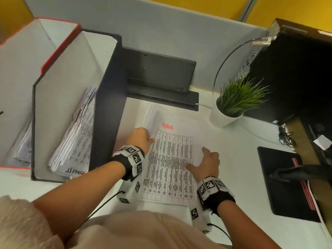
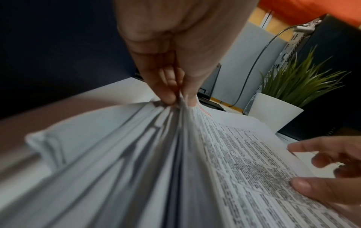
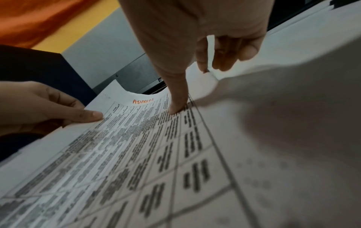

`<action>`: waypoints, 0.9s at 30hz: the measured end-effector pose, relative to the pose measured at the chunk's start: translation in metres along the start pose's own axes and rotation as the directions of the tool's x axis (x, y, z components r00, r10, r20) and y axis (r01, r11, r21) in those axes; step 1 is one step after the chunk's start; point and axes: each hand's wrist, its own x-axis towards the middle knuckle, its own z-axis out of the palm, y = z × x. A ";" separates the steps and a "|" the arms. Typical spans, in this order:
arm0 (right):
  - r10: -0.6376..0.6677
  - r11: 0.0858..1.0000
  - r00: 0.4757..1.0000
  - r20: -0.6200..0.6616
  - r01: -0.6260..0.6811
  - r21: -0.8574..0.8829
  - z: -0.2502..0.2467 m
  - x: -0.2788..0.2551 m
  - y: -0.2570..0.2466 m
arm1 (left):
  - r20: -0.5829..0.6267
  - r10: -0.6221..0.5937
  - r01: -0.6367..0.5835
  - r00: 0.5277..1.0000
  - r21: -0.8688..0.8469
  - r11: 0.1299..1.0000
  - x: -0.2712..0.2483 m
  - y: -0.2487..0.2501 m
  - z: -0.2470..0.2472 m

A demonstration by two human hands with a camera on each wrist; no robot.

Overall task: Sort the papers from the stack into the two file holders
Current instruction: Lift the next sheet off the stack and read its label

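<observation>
A stack of papers (image 1: 168,159) lies on the white desk (image 1: 239,159); its top sheet is a printed table headed "ADMIN" in red. My left hand (image 1: 150,140) pinches the left edge of several sheets, seen close in the left wrist view (image 2: 176,100). My right hand (image 1: 195,159) holds the top sheet's right edge, its thumb (image 3: 176,106) pressed on the print and its fingers curled at the edge. To the left stand a navy file holder (image 1: 109,105) with printed sheets (image 1: 77,141) inside and a red-edged file holder (image 1: 59,45), also holding sheets (image 1: 23,150).
A potted plant (image 1: 231,105) in a white pot stands right of the stack. A dark flat device (image 1: 161,72) leans on the grey partition behind it. A black pad (image 1: 283,180) and a computer tower (image 1: 296,69) sit at the right.
</observation>
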 end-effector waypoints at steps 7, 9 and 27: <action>-0.062 0.943 0.994 0.088 0.029 0.332 0.001 0.004 -0.009 | -0.217 0.247 -0.264 0.944 -0.051 0.963 -0.015 0.001 -0.004; -0.005 0.917 0.997 0.074 -0.025 0.398 -0.002 0.008 -0.006 | -0.261 0.277 -0.328 0.925 -0.179 0.927 -0.018 0.001 -0.006; 0.026 0.731 0.999 -0.019 -0.006 0.683 -0.018 0.018 0.012 | 0.099 0.116 -0.041 0.988 -0.559 0.828 0.000 0.003 -0.021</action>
